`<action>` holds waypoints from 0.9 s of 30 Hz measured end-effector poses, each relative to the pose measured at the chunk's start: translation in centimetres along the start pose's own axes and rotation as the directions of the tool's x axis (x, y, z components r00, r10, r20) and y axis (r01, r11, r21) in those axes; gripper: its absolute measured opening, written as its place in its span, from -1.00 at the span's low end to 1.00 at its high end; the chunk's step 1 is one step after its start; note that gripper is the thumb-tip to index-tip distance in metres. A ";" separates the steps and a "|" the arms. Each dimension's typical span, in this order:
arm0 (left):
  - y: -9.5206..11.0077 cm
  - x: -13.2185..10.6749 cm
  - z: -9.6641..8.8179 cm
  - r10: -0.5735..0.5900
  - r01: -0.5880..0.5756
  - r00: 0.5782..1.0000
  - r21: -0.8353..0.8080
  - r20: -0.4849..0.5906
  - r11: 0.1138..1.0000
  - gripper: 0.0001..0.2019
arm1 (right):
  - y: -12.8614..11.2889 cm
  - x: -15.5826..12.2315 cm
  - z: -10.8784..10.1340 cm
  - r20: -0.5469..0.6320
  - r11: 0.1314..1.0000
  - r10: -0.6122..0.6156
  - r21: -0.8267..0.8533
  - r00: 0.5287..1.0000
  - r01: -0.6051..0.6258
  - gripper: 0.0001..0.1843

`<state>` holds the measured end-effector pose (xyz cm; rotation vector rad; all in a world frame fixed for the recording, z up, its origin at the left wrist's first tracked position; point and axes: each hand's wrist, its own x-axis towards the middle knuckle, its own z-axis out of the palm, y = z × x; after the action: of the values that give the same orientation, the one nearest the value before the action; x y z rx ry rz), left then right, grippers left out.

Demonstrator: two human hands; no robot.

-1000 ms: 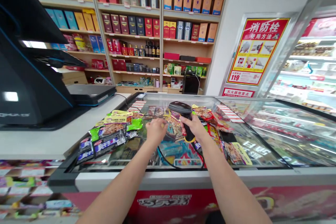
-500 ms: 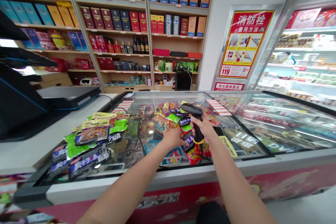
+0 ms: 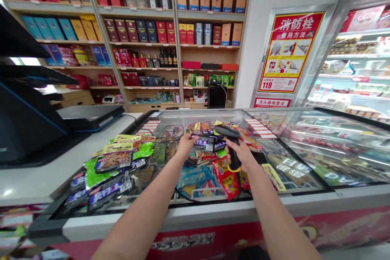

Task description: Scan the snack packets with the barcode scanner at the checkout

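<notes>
My right hand is wrapped round the grip of a black and yellow barcode scanner, its head angled to the left. A dark purple snack packet is pinched at its left end by my left hand. That packet's white barcode label faces me, just left of the scanner's head. Under both hands, more snack packets lie on the freezer's glass top, among them red packets below the scanner. To the left sits a pile of green, yellow and purple snack packets.
The glass-topped freezer spans the front. A black scale and a dark machine stand on the left counter. The scanner's cable trails over the glass. Shelves with boxes rise behind.
My left hand has moved up and left from the packets near the scanner grip, and a purple snack packet is now in it. The camera view has shifted slightly.
</notes>
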<state>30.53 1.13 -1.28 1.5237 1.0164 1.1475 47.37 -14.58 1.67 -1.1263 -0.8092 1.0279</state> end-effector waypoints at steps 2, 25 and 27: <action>0.0 1.2 -0.7 0.025 -0.034 0.993 -0.074 -0.118 0.997 -0.72 | -0.1 0.4 0.5 0.019 1.000 0.009 0.007 1.000 -0.009 -0.45; 0.3 1.9 -2.1 0.174 -0.137 0.895 0.119 -0.410 0.984 -0.79 | 1.3 -0.1 2.0 0.026 0.982 0.089 -0.172 0.996 -0.083 -0.50; 0.4 1.8 -2.1 0.168 -0.135 0.898 0.108 -0.408 0.985 -0.79 | 1.3 -0.1 2.0 0.029 0.980 0.092 -0.180 0.995 -0.085 -0.52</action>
<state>28.93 3.17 -0.35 1.4692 1.2508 1.6081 45.21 -13.87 0.87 -1.3093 -0.9017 1.0680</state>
